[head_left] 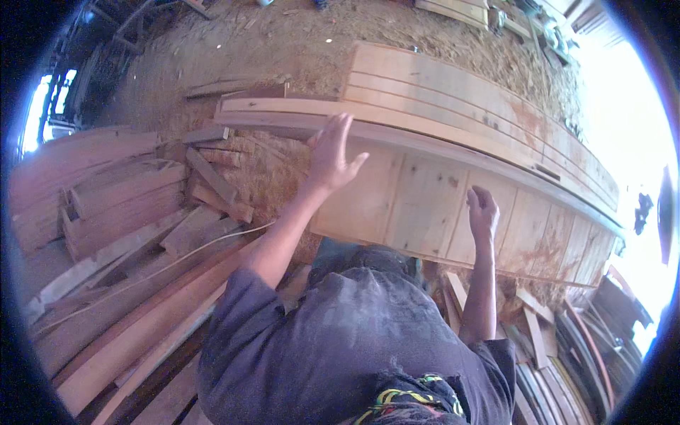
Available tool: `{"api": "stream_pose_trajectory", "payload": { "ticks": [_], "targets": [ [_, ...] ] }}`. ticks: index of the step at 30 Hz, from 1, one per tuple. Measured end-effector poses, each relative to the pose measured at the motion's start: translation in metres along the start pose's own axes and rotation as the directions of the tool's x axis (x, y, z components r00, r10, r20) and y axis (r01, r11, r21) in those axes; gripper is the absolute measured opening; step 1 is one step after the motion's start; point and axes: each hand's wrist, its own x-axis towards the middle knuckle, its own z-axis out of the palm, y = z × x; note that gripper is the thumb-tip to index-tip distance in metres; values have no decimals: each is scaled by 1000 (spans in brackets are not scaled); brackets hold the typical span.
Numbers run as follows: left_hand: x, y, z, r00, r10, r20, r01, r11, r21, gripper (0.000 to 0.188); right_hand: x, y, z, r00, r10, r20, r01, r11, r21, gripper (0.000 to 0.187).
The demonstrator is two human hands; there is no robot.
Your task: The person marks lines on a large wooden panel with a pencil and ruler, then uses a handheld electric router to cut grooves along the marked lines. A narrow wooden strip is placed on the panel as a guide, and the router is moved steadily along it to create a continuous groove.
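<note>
My left hand (331,154) is raised over the left part of a long narrow plank (283,106), its thumb spread from the fingers and nothing in it. I cannot tell whether its fingertips touch the plank. My right hand (483,211) hovers above the near wooden panel (425,195), which is made of boards side by side. Its fingers are loosely curled, with a gap at the thumb and no object visible. Behind the plank lies a second pale panel (439,88) with long parallel lines. A small dark slot (547,172) shows toward the plank's right part.
Stacked boards (106,184) stand at the left, with long loose planks (163,312) below them. Offcuts (212,173) lie near the plank's left end. More strips of wood (545,354) are at the lower right. Sawdust-covered ground (283,49) stretches beyond the panels.
</note>
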Motion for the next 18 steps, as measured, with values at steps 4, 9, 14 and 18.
{"api": "stream_pose_trajectory", "payload": {
  "ticks": [4, 9, 14, 18],
  "targets": [
    [-124, -91, -25, 932, -325, -158, 254, 900, -353, 88, -13, -118, 90, 975, -214, 53, 218, 973, -75, 33],
    [-294, -153, -54, 709, -702, 72, 683, 656, -321, 88, 15, -205, 188, 789, -614, 23, 577, 728, -370, 37],
    [-469, -213, -70, 249, -909, 333, 949, 160, -273, 82, 56, -228, 271, 885, -444, 136, 445, 726, -524, 53],
    [-558, -205, -104, -175, -875, 452, 941, -284, -185, 73, 36, -239, 313, 927, -351, 129, 343, 660, -669, 58]
  ]
}}
